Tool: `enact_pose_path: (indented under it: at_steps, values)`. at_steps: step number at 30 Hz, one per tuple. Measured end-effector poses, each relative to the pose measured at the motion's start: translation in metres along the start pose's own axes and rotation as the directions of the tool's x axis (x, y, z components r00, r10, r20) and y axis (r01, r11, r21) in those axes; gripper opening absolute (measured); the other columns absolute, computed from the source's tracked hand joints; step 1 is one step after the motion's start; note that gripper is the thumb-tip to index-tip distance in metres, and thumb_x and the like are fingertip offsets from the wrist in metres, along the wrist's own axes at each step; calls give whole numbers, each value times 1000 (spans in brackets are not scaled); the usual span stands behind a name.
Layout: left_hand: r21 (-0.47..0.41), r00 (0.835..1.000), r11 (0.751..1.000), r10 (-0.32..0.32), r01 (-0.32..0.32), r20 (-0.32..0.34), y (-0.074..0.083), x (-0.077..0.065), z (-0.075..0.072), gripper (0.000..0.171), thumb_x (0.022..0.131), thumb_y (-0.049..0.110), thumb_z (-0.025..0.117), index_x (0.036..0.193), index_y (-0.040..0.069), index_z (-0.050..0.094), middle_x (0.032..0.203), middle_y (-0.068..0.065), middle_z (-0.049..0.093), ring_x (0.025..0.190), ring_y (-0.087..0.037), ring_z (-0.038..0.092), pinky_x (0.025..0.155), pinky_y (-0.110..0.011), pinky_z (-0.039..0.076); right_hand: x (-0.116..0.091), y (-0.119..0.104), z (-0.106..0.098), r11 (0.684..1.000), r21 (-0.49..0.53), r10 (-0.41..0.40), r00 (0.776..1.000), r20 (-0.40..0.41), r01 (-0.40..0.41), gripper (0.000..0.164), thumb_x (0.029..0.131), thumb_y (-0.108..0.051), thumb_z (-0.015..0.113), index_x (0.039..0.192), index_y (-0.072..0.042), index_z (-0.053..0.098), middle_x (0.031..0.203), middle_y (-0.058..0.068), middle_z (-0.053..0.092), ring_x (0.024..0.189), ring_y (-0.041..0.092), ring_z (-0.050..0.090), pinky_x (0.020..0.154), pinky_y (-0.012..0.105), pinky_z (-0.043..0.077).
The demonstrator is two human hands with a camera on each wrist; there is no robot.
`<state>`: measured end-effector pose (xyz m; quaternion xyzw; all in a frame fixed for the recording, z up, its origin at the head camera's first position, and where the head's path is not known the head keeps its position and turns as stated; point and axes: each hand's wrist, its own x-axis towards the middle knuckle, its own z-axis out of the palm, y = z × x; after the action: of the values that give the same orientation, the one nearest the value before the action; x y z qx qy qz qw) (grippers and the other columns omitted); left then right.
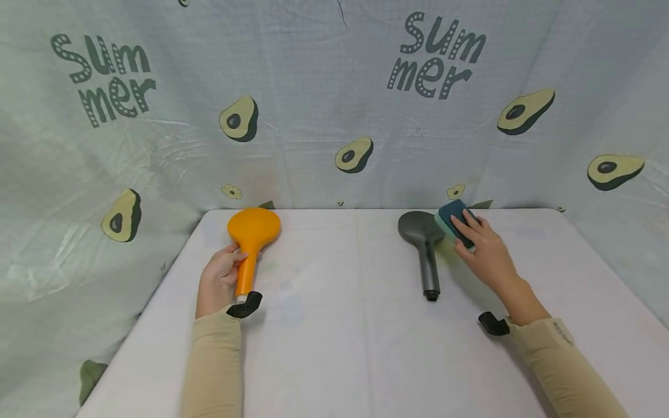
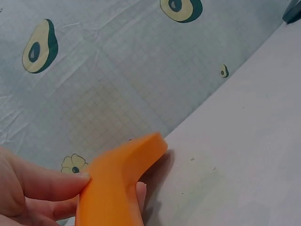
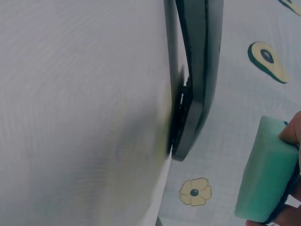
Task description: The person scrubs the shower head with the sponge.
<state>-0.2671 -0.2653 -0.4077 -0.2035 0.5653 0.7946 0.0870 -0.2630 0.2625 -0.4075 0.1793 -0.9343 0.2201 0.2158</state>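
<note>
At the left, my left hand (image 1: pixel 222 277) grips the handle of an orange shower head (image 1: pixel 254 226), its round head pointing toward the back edge. The left wrist view shows the thumb pressed along the orange neck (image 2: pixel 110 188) and a fingertip showing on the other side. My right hand (image 1: pixel 488 252) holds a sponge (image 1: pixel 457 217) with a dark blue face and a mint-green body. In the right wrist view the sponge (image 3: pixel 268 169) is held up off the table. Just left of it in the head view, a dark grey shower head (image 1: pixel 422 232) lies face down, handle toward me.
The white table (image 1: pixel 324 325) ends at a hanging sheet (image 1: pixel 308 69) printed with avocados and lettering. Black wrist mounts (image 1: pixel 493 324) stick out from both beige sleeves. Faint yellowish and greenish smudges mark the tabletop near the back.
</note>
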Motion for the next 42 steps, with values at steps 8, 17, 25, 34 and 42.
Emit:
enact_pose_path:
  at_steps: [8, 17, 25, 34, 42]
  values:
    - [17, 1000, 1000, -2, 3, -26, -3, 3, -4, 67, 107, -5, 32, 164, 11, 1, 170, -11, -1, 153, -25, 16, 119, -29, 25, -4, 5, -4, 998, 32, 55, 998, 27, -56, 52, 102, -13, 59, 152, -4, 47, 158, 27, 36, 139, 55, 33, 84, 67, 47]
    - [71, 991, 997, 26, -17, -128, -4, 5, -5, 65, 106, -4, 39, 163, 12, 14, 169, -11, 9, 135, -17, 35, 118, -27, 28, -7, 10, -6, 996, 35, 86, 996, -3, -86, 50, 102, -13, 58, 150, -3, 49, 156, 27, 37, 137, 55, 35, 86, 70, 46]
    - [19, 990, 999, 43, -40, -136, -2, 3, -3, 66, 107, 9, 45, 164, 9, 11, 170, -4, 8, 136, -11, 30, 111, -16, 28, -5, 13, -9, 996, 10, 91, 994, -64, -91, 48, 100, -11, 60, 147, -1, 53, 153, 28, 41, 133, 57, 38, 91, 74, 42]
    - [-1, 961, 990, 134, -139, -240, 7, -8, 7, 62, 108, 18, 47, 164, 12, 21, 170, -2, 12, 124, -17, 42, 112, -22, 32, -1, 18, -11, 997, -37, 69, 993, -96, -72, 47, 99, -10, 63, 145, -1, 55, 151, 30, 43, 130, 58, 41, 89, 72, 44]
    - [4, 942, 982, 183, -189, -280, 17, -14, 22, 58, 109, 19, 43, 164, 20, 25, 171, 0, 12, 153, -22, 22, 123, -34, 17, 0, 24, -10, 994, -41, 99, 993, -67, -101, 48, 101, -12, 61, 147, -1, 52, 153, 31, 39, 131, 58, 39, 88, 72, 43]
